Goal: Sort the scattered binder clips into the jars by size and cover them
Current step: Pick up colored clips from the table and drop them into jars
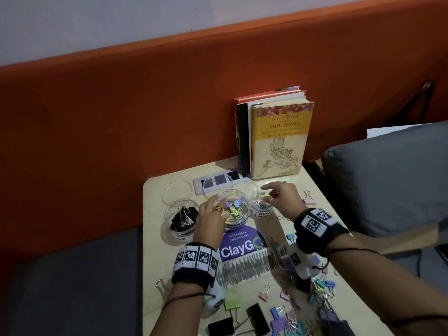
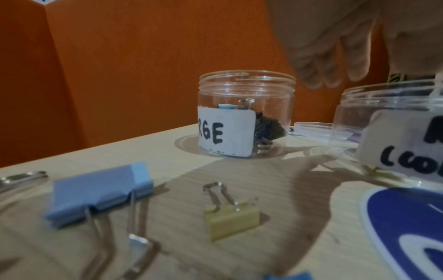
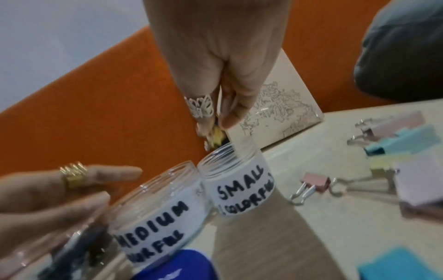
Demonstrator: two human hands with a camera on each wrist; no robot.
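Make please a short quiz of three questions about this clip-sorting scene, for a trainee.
1. True or false: the jar labelled SMALL already has its lid on.
2. What does the right hand hold above that jar? A) a black clip B) a small yellow clip C) a lid
3. Fill in: the jar with black clips stands to the ____ of the MEDIUM jar in the head view.

Key
1. False; its mouth is open.
2. B
3. left
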